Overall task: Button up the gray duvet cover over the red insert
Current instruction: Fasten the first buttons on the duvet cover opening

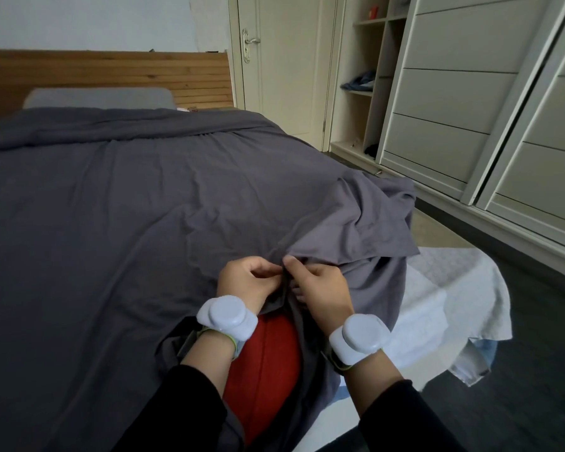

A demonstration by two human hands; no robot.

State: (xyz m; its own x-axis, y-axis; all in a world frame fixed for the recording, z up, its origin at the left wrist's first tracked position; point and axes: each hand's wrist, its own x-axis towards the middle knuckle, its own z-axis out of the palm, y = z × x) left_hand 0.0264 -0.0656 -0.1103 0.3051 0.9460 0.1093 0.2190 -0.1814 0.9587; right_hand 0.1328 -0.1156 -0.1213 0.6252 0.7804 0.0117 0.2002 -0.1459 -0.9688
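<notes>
The gray duvet cover [137,203] lies spread over most of the bed, reaching up toward the gray pillow [98,98] and the slatted wooden headboard [111,71]. At the near edge its opening gapes, and the red insert [265,370] shows through between the person's forearms. Both hands meet at the top of that gap. The left hand [245,282] is curled with its fingertips pinching the cover's edge, and the right hand [320,288] pinches the facing edge, thumb on top, so the two touch over a bunched fold of cloth. Whether a button sits between the fingers I cannot tell; the fabric hides it. Each wrist carries a round white device on a strap, above black sleeves. To the right, a white quilted sheet [454,288] hangs off the bed corner, near the pale wardrobe [454,93] and a closed door [284,60].
</notes>
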